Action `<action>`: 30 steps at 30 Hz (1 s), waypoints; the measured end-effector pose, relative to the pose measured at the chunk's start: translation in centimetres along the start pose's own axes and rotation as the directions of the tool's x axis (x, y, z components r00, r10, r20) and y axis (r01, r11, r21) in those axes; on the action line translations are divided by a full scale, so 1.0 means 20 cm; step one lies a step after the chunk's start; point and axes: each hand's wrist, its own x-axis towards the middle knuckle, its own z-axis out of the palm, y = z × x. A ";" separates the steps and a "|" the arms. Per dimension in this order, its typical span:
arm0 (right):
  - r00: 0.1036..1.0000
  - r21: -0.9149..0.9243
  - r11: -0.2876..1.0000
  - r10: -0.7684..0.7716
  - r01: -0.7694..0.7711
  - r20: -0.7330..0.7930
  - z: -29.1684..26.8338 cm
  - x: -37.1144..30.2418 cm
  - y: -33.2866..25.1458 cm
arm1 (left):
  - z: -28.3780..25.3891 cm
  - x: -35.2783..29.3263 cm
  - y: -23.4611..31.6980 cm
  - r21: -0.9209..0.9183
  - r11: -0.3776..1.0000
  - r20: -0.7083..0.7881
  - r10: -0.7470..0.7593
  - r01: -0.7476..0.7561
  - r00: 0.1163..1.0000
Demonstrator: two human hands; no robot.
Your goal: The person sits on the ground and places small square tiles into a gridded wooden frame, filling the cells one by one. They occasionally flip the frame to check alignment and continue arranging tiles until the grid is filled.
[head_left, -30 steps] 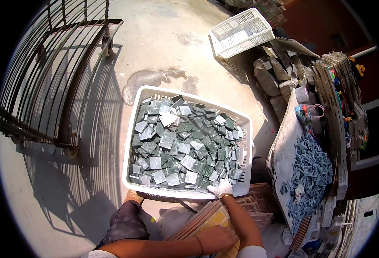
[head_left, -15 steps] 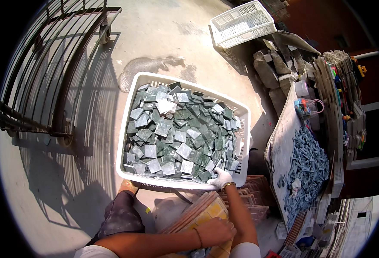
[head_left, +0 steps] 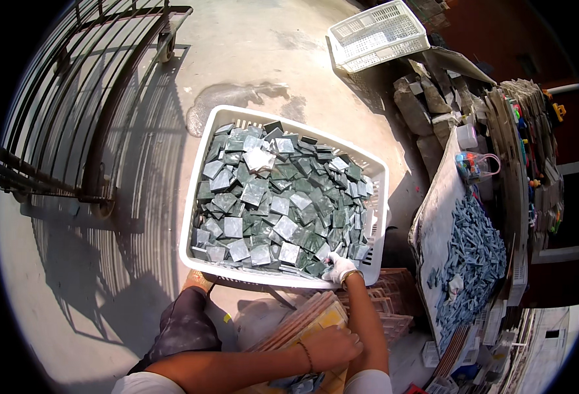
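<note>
A large white plastic crate (head_left: 185,226) sits in front of me, heaped with square green-grey stone tiles (head_left: 253,191). My right hand (head_left: 340,268), in a white glove, reaches over the near right rim. Its fingers are bent round a tile at the edge of the heap, mostly hidden by the glove. Bare and closed, my left hand (head_left: 337,345) is held across my right forearm, above a stack of pinkish slatted trays (head_left: 296,320) with a yellow top. What the left fingers hold, if anything, is hidden.
At the left stands a wheeled metal rack (head_left: 95,131). A second white crate (head_left: 378,36) lies at the far right. On the right, a pale board (head_left: 434,223) bears a pile of narrow blue-grey pieces (head_left: 473,253) and a small clear bucket (head_left: 476,165). Stacked slabs (head_left: 415,108) stand behind it.
The view has shifted slightly, so the scene sits a little farther right. My right fingers have reached slightly deeper among the tiles. My left hand stays closed over the right forearm.
</note>
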 end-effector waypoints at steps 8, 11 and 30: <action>0.983 -0.141 0.990 -0.041 0.015 -0.179 0.04 -0.09 -0.05 | -0.02 0.00 0.01 -0.016 1.000 -0.013 0.002 -0.002 1.000; 0.948 -0.130 0.985 -0.149 0.117 -0.280 0.00 -0.17 -0.04 | -0.04 0.00 0.01 -0.013 1.000 -0.010 0.002 -0.002 1.000; 0.818 0.395 0.840 -0.498 0.372 0.288 -0.03 -1.27 0.07 | -0.36 0.02 -0.15 -0.100 0.966 -0.605 -0.249 0.238 0.756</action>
